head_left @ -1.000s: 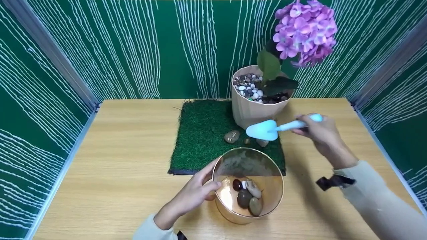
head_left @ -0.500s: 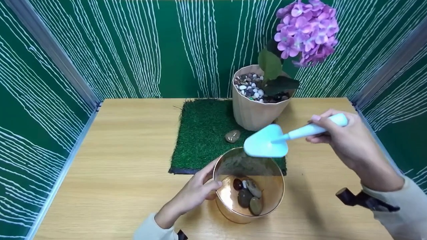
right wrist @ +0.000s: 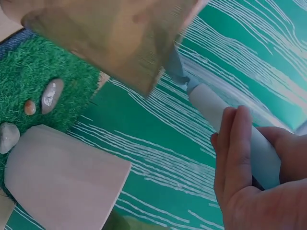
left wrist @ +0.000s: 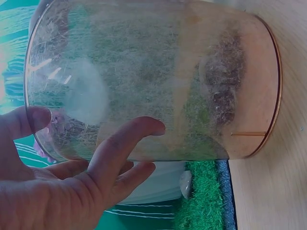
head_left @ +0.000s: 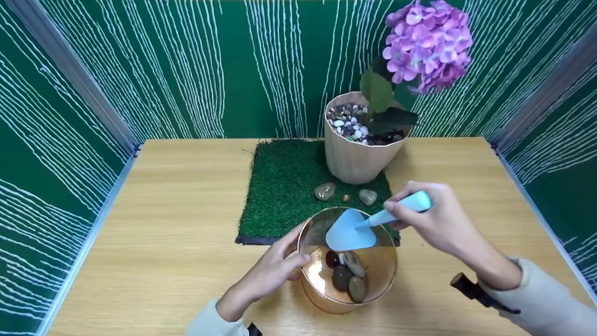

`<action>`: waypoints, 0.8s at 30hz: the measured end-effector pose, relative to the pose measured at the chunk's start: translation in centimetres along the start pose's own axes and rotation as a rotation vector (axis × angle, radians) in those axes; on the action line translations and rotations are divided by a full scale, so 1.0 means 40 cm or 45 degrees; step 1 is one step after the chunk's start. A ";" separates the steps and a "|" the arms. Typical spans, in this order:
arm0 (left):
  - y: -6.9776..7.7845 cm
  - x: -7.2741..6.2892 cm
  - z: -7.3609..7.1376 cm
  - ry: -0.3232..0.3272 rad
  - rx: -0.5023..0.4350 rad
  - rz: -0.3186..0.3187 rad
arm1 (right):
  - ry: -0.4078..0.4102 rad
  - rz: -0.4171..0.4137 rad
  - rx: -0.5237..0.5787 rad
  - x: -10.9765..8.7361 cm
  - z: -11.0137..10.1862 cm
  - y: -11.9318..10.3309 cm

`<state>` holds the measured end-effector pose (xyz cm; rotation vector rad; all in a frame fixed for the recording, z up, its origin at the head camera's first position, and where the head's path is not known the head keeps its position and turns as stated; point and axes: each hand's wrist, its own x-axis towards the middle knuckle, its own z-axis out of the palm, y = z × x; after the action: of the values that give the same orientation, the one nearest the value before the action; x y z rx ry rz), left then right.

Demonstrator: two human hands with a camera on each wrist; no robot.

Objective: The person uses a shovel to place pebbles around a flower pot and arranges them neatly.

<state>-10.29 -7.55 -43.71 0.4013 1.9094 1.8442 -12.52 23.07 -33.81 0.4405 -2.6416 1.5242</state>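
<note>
My left hand [head_left: 273, 268] holds a clear amber container [head_left: 347, 305] by its left side, with the thumb at the rim; the left wrist view shows its fingers against the scuffed wall. Several stones [head_left: 343, 277], dark, brown and white, lie on the container's bottom. My right hand [head_left: 433, 214] grips the handle of a light-blue trowel [head_left: 352, 231]. The trowel's blade is at the container's mouth, above the stones, and I see nothing on it. In the right wrist view the amber wall hides most of the blade, while the fingers wrap the handle [right wrist: 208, 105].
Beyond the container, three stones [head_left: 325, 191] lie on a green turf mat [head_left: 280, 186]. A pale pot [head_left: 350, 161] with pebbles and a purple flower [head_left: 426, 46] stands at the mat's back right. Green walls with white streaks enclose the wooden table [head_left: 163, 233].
My right hand has brought the trowel first toward me, then down and left to the container's mouth. The left hand and the container stay in place.
</note>
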 end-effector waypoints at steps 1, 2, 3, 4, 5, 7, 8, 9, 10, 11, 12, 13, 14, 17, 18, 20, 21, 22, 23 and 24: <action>-0.001 0.000 0.000 -0.002 -0.002 0.002 | -0.012 -0.012 -0.022 0.000 0.009 0.002; -0.001 0.000 0.000 -0.003 -0.003 0.004 | -0.020 -0.025 -0.043 0.001 0.018 0.005; -0.001 0.000 0.000 -0.005 -0.003 0.007 | -0.024 -0.039 -0.064 0.001 0.026 0.007; -0.002 0.000 0.000 -0.006 -0.003 0.009 | -0.027 -0.054 -0.091 0.003 0.035 0.010; -0.002 0.000 0.001 -0.008 -0.005 0.013 | -0.027 -0.067 -0.116 0.004 0.044 0.013; -0.002 0.000 0.001 -0.006 -0.008 0.015 | -0.033 -0.087 -0.157 0.004 0.061 0.019; -0.002 -0.001 0.001 -0.006 -0.010 0.017 | -0.037 -0.100 -0.178 0.004 0.069 0.022; -0.002 -0.001 0.001 -0.005 -0.014 0.017 | -0.043 -0.113 -0.198 0.004 0.077 0.025; -0.002 -0.001 0.002 -0.003 -0.015 0.018 | -0.050 -0.121 -0.217 0.004 0.084 0.028; -0.002 -0.002 0.001 -0.003 -0.016 0.018 | -0.053 -0.132 -0.231 0.005 0.091 0.032; -0.003 -0.001 0.001 -0.001 -0.014 0.018 | -0.057 -0.147 -0.246 0.005 0.098 0.035; -0.003 -0.001 0.001 -0.001 -0.014 0.018 | -0.061 -0.161 -0.260 0.006 0.104 0.038; -0.003 -0.001 0.001 0.002 -0.013 0.019 | -0.065 -0.173 -0.277 0.007 0.109 0.042; -0.004 0.000 0.001 0.002 -0.005 0.023 | -0.091 -0.196 -0.297 0.008 0.119 0.048; -0.004 0.001 0.000 0.004 -0.003 0.024 | -0.100 -0.202 -0.308 0.008 0.122 0.049; -0.005 0.002 0.000 0.003 -0.001 0.021 | -0.117 -0.211 -0.336 0.007 0.127 0.051; -0.005 0.002 0.000 0.003 0.001 0.019 | -0.123 -0.212 -0.352 0.007 0.129 0.051; -0.005 0.002 0.000 0.004 0.003 0.016 | -0.126 -0.214 -0.373 0.007 0.132 0.052; -0.004 0.002 0.000 0.005 0.004 0.015 | -0.125 -0.215 -0.394 0.007 0.134 0.053; -0.004 0.002 0.000 0.005 0.004 0.012 | -0.124 -0.214 -0.414 0.007 0.136 0.054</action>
<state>-10.36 -7.53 -43.89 0.4090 1.9163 1.8493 -12.88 19.35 -38.34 0.7024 -2.7698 1.0267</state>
